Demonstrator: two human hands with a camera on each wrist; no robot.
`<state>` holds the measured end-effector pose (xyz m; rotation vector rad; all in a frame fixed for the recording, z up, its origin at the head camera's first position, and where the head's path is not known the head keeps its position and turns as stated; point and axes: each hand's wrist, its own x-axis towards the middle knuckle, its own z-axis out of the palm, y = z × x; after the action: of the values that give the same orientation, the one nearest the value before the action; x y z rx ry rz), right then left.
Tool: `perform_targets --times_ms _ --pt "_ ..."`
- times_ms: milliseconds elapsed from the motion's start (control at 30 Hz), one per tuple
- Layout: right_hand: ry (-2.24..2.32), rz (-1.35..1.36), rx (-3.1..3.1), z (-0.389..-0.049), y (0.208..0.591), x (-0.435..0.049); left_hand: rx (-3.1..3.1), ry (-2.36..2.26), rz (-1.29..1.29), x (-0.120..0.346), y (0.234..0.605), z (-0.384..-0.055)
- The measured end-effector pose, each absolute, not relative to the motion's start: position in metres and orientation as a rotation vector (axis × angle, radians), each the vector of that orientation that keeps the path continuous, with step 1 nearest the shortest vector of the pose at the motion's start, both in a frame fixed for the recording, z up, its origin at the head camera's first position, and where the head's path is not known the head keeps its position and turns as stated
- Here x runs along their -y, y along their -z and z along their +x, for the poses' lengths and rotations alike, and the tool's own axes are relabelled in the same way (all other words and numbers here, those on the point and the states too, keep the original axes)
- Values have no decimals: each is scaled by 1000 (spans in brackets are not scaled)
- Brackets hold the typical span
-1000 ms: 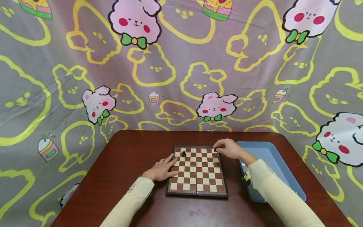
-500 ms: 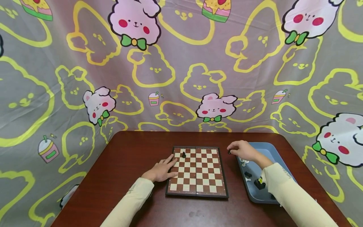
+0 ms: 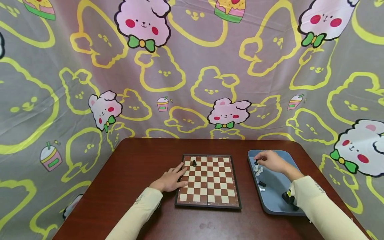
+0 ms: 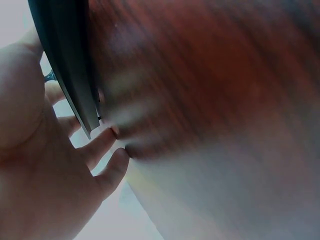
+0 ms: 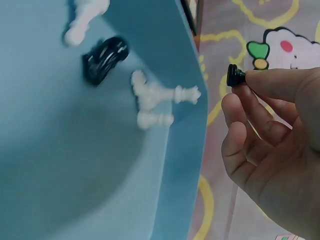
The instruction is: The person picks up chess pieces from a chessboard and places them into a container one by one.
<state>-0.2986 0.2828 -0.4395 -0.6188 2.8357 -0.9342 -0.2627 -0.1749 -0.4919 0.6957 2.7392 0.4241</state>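
Observation:
My right hand (image 3: 271, 161) pinches a small black chess piece (image 5: 236, 76) between thumb and fingertips, its base pointing outward, over the far left corner of the blue tray (image 3: 276, 185). Below that hand lie several white chess pieces (image 5: 159, 94), with a black chess piece (image 5: 105, 59) and a white one (image 5: 85, 20) nearby in the tray. The left hand (image 3: 169, 180) rests with spread fingers on the left edge of the chessboard (image 3: 223, 181). In the left wrist view, fingers reach past the board's dark edge (image 4: 70, 65). A black pawn (image 3: 194, 163) stands near the board's far left corner.
A dark red-brown table (image 3: 144, 153) carries the board and the tray, which stands right of the board with a strip of tabletop between. Patterned cloth (image 3: 186, 80) hangs around the table's back and sides. A black device (image 3: 288, 197) sits at the right wrist.
My right hand has carried the black chess piece from the board's far right corner rightward across the gap to over the tray. The left hand and the pawn have stayed put.

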Motion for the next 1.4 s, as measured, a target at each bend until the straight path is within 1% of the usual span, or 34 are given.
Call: perform_targets --times_ms 267,533,867,1167,1400 --pt "900 -605 -2844 -295 445 -298 -2749 -404 692 175 493 -263" --pt "864 -560 -2856 -292 449 -311 -2757 -381 710 176 502 -268" --pt "878 -557 -2896 -291 452 -322 -2751 -399 720 176 499 -266" --pt "896 -508 -2866 -290 439 -307 -2738 -426 702 175 492 -261" --pt "911 -549 -2852 -295 433 -287 -2736 -409 692 175 490 -262"
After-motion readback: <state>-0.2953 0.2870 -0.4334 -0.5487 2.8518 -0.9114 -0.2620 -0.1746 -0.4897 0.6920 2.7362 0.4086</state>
